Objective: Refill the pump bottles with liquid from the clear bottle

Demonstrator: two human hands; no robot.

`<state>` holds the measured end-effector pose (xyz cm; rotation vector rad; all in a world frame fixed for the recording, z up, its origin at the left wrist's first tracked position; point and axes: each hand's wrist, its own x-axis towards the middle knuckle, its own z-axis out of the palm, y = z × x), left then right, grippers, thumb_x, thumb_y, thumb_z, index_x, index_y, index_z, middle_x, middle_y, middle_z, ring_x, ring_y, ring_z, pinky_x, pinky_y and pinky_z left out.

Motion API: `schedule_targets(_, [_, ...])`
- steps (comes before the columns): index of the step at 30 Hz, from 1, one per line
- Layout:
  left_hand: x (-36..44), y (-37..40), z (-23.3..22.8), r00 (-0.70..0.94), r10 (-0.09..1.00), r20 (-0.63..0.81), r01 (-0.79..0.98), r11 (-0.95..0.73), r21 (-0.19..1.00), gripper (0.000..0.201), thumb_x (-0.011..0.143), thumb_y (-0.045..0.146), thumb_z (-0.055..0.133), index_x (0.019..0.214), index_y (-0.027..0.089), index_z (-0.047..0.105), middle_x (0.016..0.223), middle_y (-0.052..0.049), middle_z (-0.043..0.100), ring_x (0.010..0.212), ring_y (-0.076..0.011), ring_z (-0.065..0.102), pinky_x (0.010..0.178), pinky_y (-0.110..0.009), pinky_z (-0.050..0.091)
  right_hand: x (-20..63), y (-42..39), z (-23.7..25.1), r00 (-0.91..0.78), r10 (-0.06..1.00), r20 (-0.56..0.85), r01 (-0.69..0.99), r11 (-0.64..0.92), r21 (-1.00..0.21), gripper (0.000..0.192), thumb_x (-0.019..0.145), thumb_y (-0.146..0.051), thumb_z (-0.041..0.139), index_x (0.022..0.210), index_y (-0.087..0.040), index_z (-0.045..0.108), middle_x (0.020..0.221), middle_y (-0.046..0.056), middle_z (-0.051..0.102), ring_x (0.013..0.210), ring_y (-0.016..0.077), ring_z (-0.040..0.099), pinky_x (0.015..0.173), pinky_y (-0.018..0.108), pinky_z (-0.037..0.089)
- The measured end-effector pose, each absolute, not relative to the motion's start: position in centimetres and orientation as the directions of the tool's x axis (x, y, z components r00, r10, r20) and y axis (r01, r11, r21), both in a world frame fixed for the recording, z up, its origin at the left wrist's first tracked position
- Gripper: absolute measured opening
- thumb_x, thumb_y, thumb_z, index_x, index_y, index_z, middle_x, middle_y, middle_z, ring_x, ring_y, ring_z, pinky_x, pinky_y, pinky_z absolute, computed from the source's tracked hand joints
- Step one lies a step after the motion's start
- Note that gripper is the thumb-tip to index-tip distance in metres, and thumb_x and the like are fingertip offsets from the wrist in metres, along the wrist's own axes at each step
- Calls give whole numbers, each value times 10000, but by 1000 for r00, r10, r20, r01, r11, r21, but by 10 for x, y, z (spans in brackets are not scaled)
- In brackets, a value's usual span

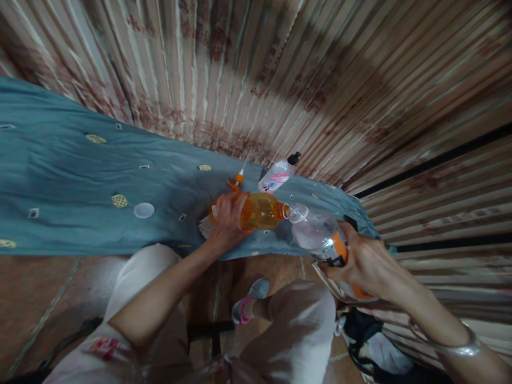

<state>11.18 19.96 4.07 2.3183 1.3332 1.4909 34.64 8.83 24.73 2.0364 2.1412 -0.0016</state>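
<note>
My left hand [231, 217] is wrapped round an orange-tinted bottle [264, 211], which lies tilted on its side with its neck pointing right. In my right hand [364, 258] is a clear plastic bottle [314, 230] with an orange and black label, its open mouth turned left. The two mouths meet or nearly meet; I cannot tell whether they touch. Beyond the orange bottle lies an orange pump head [237, 181] with a thin clear tube. A clear bottle with pink print and a black pump top [276, 175] is just behind them. Something pale and ridged shows under my left hand.
A blue-green patterned cloth [72, 170] covers the long narrow surface, with a white round lid or dish [144, 210] at left. Pleated curtains [224, 80] hang close behind and to the right. A dark bag [372, 341] is at lower right, near my legs.
</note>
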Motion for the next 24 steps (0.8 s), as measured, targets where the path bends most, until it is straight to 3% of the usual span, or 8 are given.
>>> schedule_targets(7, [111, 197, 44, 187, 712, 677, 621, -619, 480, 916, 674, 366, 814, 1449, 225, 345, 1329, -156, 561, 1222, -357, 545, 1067, -527, 407, 350, 83, 245, -4, 983, -182, 994, 24, 107, 718, 720, -522, 634, 1283, -98, 500, 715, 55, 725, 679, 294, 735, 597, 310, 488])
schedule_targets(24, [113, 195, 45, 239, 715, 657, 620, -633, 463, 857, 691, 396, 817, 1415, 247, 382, 1334, -144, 574, 1227, -361, 548, 1068, -537, 394, 362, 72, 235, -13, 992, -128, 993, 28, 114, 679, 701, -478, 656, 1260, -125, 502, 641, 13, 680, 568, 259, 683, 520, 288, 421])
